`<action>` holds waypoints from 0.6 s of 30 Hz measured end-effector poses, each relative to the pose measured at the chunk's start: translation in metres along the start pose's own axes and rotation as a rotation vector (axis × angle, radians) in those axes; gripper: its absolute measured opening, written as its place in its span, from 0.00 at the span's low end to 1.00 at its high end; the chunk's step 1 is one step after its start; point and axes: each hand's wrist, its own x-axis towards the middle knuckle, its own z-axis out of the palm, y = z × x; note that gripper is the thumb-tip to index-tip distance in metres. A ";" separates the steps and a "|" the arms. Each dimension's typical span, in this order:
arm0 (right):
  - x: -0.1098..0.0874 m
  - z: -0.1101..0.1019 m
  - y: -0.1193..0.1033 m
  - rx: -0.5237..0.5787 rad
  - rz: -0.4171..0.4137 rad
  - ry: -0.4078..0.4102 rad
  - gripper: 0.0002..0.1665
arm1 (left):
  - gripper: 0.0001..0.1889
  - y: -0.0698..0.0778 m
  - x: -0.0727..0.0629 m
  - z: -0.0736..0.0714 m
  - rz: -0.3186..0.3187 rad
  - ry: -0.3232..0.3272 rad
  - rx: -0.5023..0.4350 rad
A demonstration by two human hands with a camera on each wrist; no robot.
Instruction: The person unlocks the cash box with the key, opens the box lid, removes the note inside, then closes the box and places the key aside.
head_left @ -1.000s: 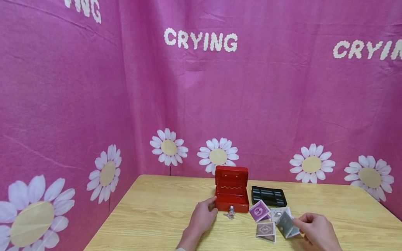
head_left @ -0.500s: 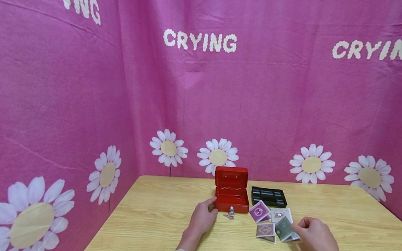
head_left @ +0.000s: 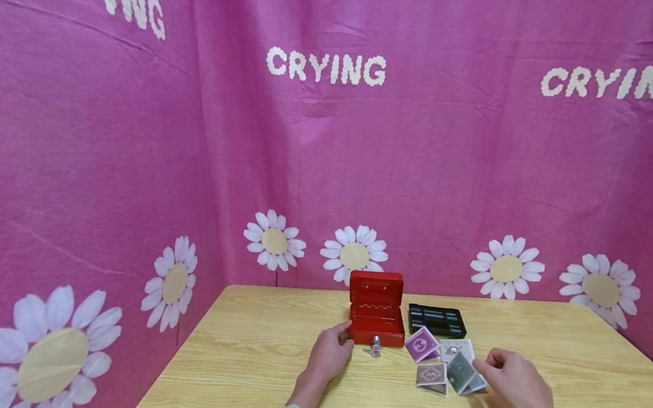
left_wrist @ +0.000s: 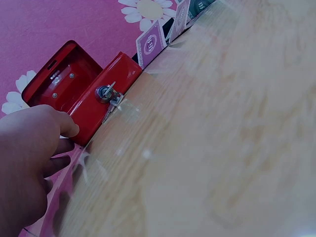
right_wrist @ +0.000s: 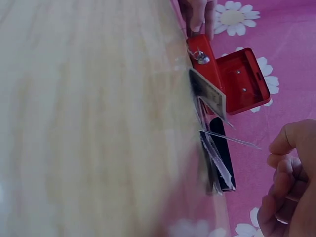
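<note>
A red cash box (head_left: 377,331) stands with its lid raised, two keys (head_left: 373,348) hanging from its front lock. My left hand (head_left: 330,353) touches the box's left side; in the left wrist view its fingertip rests at the front corner. To the right are folded banknote-like papers: purple (head_left: 422,344), white (head_left: 456,349), brown (head_left: 432,375) and green (head_left: 464,371). My right hand (head_left: 519,382) is beside the green note, fingers bent. In the right wrist view a small gap separates those fingertips (right_wrist: 274,149) from the nearest note edge (right_wrist: 249,144).
A black compartment tray (head_left: 438,320) lies right of the cash box, behind the notes. The wooden table (head_left: 261,326) backs onto a pink cloth (head_left: 436,174) with printed daisies, and another cloth side stands at the left.
My right hand has shifted slightly left, then back up a little. The green note has tilted and settled lower beside it. My left hand and the cash box have stayed in place.
</note>
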 end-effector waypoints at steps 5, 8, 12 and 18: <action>0.006 -0.005 -0.003 0.009 -0.032 0.014 0.19 | 0.24 0.000 0.001 0.000 -0.010 -0.007 -0.009; 0.011 -0.007 -0.006 0.006 -0.043 -0.001 0.16 | 0.24 -0.001 0.001 0.001 -0.007 -0.003 -0.004; 0.020 -0.008 -0.010 -0.007 -0.065 -0.002 0.15 | 0.24 -0.001 0.001 0.000 -0.002 0.002 -0.005; 0.033 -0.006 -0.014 0.004 -0.150 0.027 0.13 | 0.24 0.000 0.000 0.000 -0.003 0.000 0.000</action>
